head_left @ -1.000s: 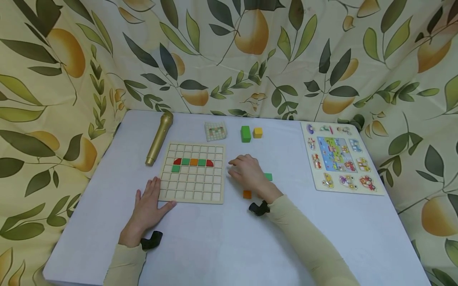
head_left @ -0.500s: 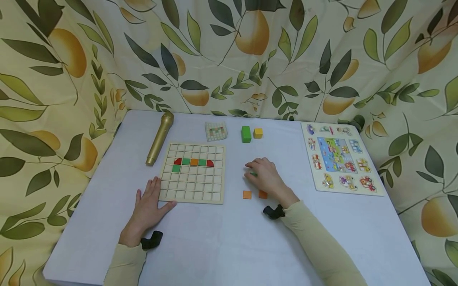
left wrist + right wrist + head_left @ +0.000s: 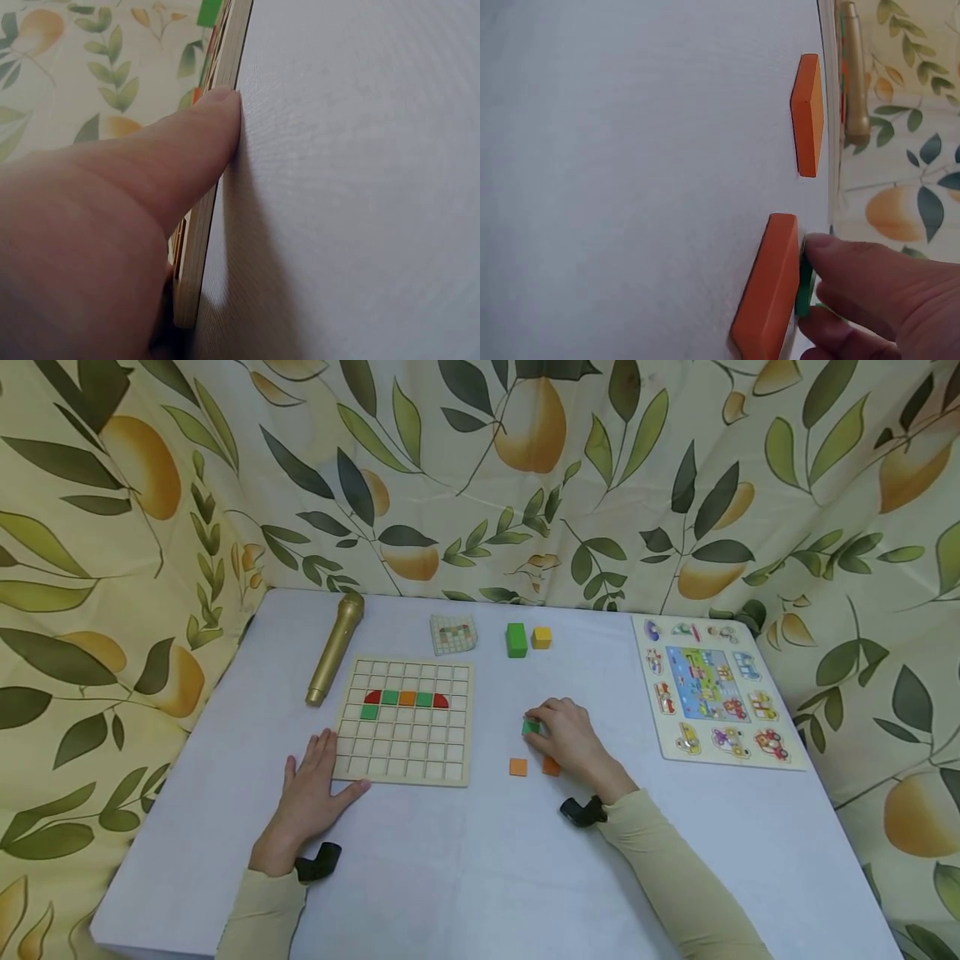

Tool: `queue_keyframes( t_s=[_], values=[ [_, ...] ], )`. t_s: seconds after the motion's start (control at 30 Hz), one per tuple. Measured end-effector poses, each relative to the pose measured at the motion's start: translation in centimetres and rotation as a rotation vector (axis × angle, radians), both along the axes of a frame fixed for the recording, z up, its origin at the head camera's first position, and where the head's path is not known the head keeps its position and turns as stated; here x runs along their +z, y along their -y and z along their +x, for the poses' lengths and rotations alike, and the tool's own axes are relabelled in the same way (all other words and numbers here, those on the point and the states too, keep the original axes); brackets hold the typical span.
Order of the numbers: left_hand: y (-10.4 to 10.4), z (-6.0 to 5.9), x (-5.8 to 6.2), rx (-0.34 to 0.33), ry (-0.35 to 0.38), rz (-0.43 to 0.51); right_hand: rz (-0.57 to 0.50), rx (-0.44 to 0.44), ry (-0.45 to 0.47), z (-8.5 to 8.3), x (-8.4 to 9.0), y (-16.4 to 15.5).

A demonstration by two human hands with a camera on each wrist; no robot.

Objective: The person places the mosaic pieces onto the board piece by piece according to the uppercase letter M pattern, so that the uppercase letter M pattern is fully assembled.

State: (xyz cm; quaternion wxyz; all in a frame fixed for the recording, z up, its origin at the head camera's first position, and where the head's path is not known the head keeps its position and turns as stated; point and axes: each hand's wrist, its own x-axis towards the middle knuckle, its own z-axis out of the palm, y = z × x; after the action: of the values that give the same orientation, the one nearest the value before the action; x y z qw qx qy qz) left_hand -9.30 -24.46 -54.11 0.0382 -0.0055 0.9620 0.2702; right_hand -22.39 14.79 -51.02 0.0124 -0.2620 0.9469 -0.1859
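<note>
Head view. Tabletop (image 3: 465, 860) under white cloth. Wooden grid board (image 3: 405, 722) left of centre; a row of red, green and orange tiles sits in its upper squares, with one green tile below the row's left end. Left hand (image 3: 311, 793) lies flat, fingers straight, against the board's near left corner, thumb along the front edge. Right hand (image 3: 570, 739) rests right of the board, its grip closed by fingertips on a small green tile (image 3: 531, 727). Two orange tiles (image 3: 517, 767) lie just beside that hand on the cloth. Gold microphone (image 3: 334, 647) lies left of the board. Pattern card (image 3: 452, 634), green block (image 3: 515, 640) and yellow block (image 3: 541, 637) stand along the far edge. Vehicle peg puzzle (image 3: 712, 689) lies well to the right.

Left wrist view. Thumb (image 3: 187, 150) presses the grid board's edge (image 3: 217, 150), which lies on the cloth.

Right wrist view. Fingertips (image 3: 840, 255) pinch the green tile (image 3: 804, 289), touching the nearer orange tile (image 3: 769, 285); the other orange tile (image 3: 808, 112) lies apart. The microphone (image 3: 853, 67) shows behind.
</note>
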Motion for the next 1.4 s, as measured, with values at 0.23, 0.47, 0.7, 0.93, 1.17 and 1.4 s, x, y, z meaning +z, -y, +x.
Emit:
queue_keyframes(
  t_s=[0.23, 0.47, 0.7, 0.93, 1.17, 1.4],
  values=[
    [0.0, 0.0, 0.3, -0.004, 0.003, -0.001, 0.009, -0.02, -0.021, 0.0, 0.0, 0.2],
    [0.0, -0.1, 0.4, -0.007, 0.009, -0.008, 0.022, -0.025, -0.012, -0.2, -0.1, 0.4],
    [0.0, -0.1, 0.5, -0.012, 0.004, -0.015, -0.002, -0.008, -0.022, -0.4, 0.2, 1.2],
    [-0.2, -0.1, 0.7, -0.012, 0.002, -0.017, -0.026, 0.008, -0.01, -0.8, 0.5, 2.5],
    [-0.2, 0.0, 0.5, -0.01, 0.01, -0.018, -0.02, 0.039, -0.024, -1.3, 0.5, 4.3],
    [-0.3, 0.0, 0.4, -0.005, 0.013, -0.018, -0.019, 0.037, 0.002, -1.9, 0.6, 6.4]
  ],
)
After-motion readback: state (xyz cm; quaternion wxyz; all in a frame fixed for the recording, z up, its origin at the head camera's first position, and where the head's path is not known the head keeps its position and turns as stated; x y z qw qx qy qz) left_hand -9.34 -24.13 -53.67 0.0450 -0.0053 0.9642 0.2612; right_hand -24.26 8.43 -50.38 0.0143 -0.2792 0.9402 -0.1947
